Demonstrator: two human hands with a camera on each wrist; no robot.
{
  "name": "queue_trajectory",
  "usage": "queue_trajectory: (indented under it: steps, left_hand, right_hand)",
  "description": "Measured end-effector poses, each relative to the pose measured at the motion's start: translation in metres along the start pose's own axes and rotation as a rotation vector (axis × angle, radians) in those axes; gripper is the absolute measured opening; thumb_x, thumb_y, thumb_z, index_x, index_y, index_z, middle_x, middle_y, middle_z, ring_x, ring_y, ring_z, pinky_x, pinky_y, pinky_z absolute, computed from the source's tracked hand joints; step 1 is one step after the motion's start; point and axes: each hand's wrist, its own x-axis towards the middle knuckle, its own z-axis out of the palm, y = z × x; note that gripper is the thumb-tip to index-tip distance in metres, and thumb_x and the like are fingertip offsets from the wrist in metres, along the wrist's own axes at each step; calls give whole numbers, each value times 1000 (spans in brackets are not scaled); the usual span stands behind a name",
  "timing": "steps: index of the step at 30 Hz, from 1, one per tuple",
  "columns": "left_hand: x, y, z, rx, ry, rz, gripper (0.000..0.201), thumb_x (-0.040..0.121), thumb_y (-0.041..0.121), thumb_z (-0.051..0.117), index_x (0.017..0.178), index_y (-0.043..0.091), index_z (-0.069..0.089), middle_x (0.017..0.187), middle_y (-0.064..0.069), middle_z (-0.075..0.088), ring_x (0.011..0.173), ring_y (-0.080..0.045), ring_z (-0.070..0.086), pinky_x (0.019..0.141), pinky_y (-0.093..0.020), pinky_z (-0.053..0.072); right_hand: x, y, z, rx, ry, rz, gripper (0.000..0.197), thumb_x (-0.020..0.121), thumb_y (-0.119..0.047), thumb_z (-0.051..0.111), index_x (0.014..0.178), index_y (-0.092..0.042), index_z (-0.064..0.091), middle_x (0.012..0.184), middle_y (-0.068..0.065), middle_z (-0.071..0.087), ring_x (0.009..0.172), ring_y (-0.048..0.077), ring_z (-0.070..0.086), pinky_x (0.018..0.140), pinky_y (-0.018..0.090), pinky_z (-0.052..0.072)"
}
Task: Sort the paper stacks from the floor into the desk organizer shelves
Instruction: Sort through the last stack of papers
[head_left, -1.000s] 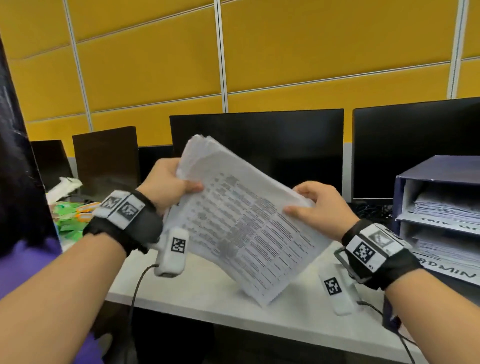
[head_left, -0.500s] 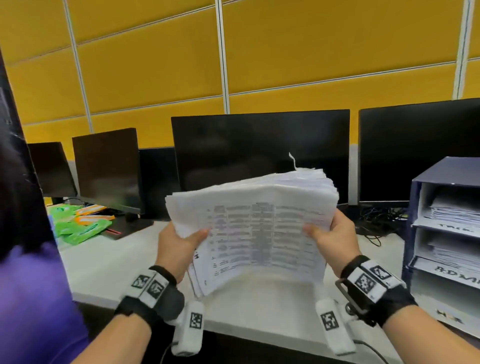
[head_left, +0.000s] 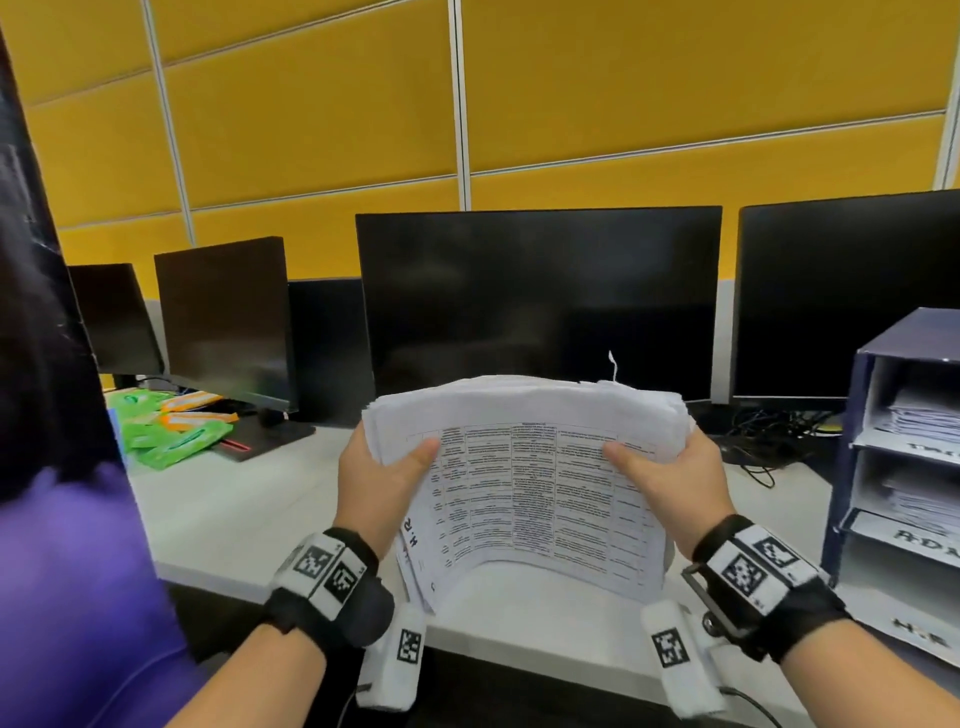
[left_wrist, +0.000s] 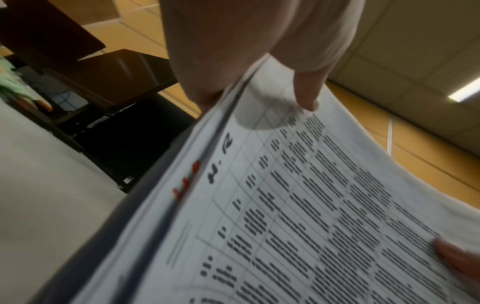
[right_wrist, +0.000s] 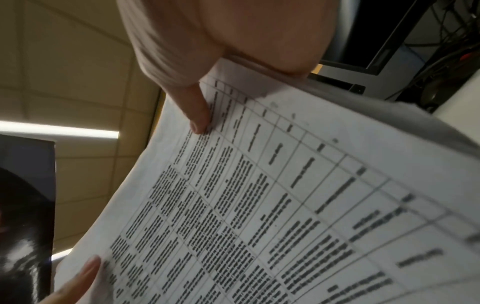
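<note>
A thick paper stack (head_left: 524, 478) with printed tables and a handwritten "H.R" mark hangs upright over the desk's front. My left hand (head_left: 382, 480) grips its left edge, thumb on the front sheet. My right hand (head_left: 670, 478) grips the right edge the same way. The stack's lower end curls toward me above the white desk (head_left: 234, 519). Close up, the left wrist view shows the paper stack (left_wrist: 298, 205) under my left thumb (left_wrist: 306, 90), and the right wrist view shows the paper stack (right_wrist: 272, 205) under my right thumb (right_wrist: 197, 111). The dark blue desk organizer (head_left: 914, 467) stands at right, its shelves holding papers.
Black monitors (head_left: 537, 301) line the back of the desk, with cables (head_left: 769, 431) behind the organizer. Green and orange packets (head_left: 171, 426) lie at the far left. A person in a purple top (head_left: 67, 597) stands close on my left.
The stack has swung from a tilted slant to level and upright between both hands. It came lower and nearer to the desk, and my hands now grip its two side edges.
</note>
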Motion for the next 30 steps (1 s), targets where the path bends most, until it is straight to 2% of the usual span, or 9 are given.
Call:
queue_trajectory:
  steps: [2, 5, 7, 10, 15, 19, 22, 26, 30]
  left_hand:
    - [2, 0, -3, 5, 8, 3, 45, 80, 20, 76, 119, 23, 54, 108, -1, 67, 98, -18, 66, 72, -31, 59]
    - [7, 3, -8, -25, 12, -25, 51, 80, 22, 76, 124, 21, 51, 111, -2, 65, 100, -20, 65, 75, -34, 58]
    - [6, 4, -3, -31, -24, -49, 40, 81, 20, 75, 116, 21, 58, 107, -2, 69, 98, -22, 67, 74, -35, 58]
    - [0, 4, 7, -33, -71, -44, 28, 83, 18, 73, 108, 24, 62, 101, -1, 71, 93, -18, 69, 66, -29, 58]
    - [1, 4, 3, -86, -60, -92, 24, 84, 13, 72, 103, 26, 62, 99, -2, 72, 92, -22, 70, 77, -42, 59]
    - [-2, 9, 13, -106, -10, -3, 25, 86, 9, 68, 94, 31, 60, 94, 4, 69, 86, -12, 68, 65, -26, 58]
    - [1, 9, 15, -143, 46, 15, 27, 84, 10, 71, 101, 28, 60, 98, 3, 69, 88, -12, 67, 63, -23, 55]
    - [-2, -7, 9, -82, -2, -76, 29, 82, 14, 74, 105, 26, 62, 102, 2, 71, 94, -18, 69, 69, -31, 58]
    - [-7, -23, 7, -47, -52, -149, 36, 84, 12, 72, 117, 21, 62, 108, 0, 72, 100, -21, 69, 80, -39, 58]
  right_hand:
    - [0, 0, -2, 3, 46, 5, 42, 73, -7, 79, 105, -22, 56, 97, 0, 67, 85, 12, 66, 58, 22, 52]
    - [1, 0, -3, 8, 49, 12, 51, 75, -6, 76, 116, -22, 49, 103, 0, 63, 92, 16, 64, 66, 30, 54]
    - [-1, 2, -1, -21, -28, 14, 51, 82, -3, 69, 122, -24, 44, 107, 0, 60, 97, 17, 62, 71, 33, 54]
    - [-5, 3, 1, -31, -109, 3, 50, 87, 2, 58, 125, -24, 40, 105, 1, 58, 96, 16, 62, 69, 30, 54]
    - [1, 1, -7, -96, 123, -60, 37, 88, 1, 60, 112, -24, 48, 100, -8, 58, 94, 10, 58, 82, 37, 51]
    - [-1, -8, 0, -91, 149, -136, 38, 88, 5, 57, 111, -24, 47, 97, -11, 54, 90, 2, 54, 75, 25, 48]
    - [1, -16, 0, -64, 125, -190, 39, 86, 5, 59, 110, -23, 48, 96, -10, 55, 88, 2, 56, 65, 16, 47]
    - [1, 2, -5, -71, -4, 3, 51, 84, 1, 62, 125, -22, 41, 106, -3, 57, 95, 11, 59, 64, 24, 50]
    - [-2, 29, -11, -145, -58, 136, 53, 82, -5, 68, 127, -18, 44, 111, -2, 62, 103, 18, 62, 86, 40, 53]
